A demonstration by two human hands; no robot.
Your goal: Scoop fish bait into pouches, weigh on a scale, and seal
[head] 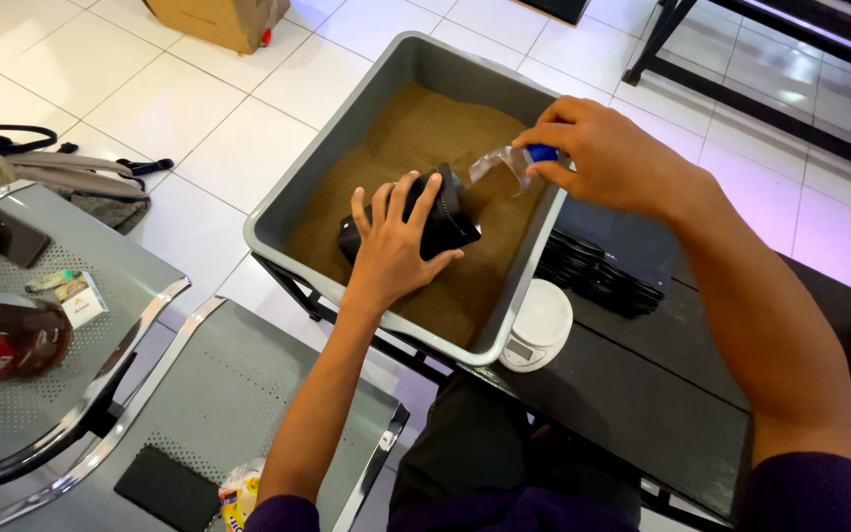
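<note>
Purple sleeves are seen at the bottom edge, with dark trousers between them. Beside the left arm, perforated grey metal seats (219, 394) with polished chrome armrests are lined up; a flat black rectangle (166, 488) and a crinkled yellow packet (238, 498) are laid on the nearest one, and a dark reddish bottle (7, 340) and a small carton (79, 299) on the next. A matte black table (642, 394) is spread under the right arm, and a round white kitchen scale (536, 327) is set on it, touching the tub's near corner. Behind the scale, a stack of flat black pouches (608, 264) is piled. A deep grey plastic tub (293, 182), rectangular with rounded corners, is filled with fine brown granular material. Within it, a black pouch (450, 219) is stood on the granules and is grasped by the left hand (391, 246), fingers spread over its side. Just above the pouch's opening, a clear plastic scoop with a blue handle (514, 158) is pinched in the right hand (608, 158). Farther off, glossy white floor tiles, a cardboard box (224, 20) and a khaki bag (61, 177) are seen.
</note>
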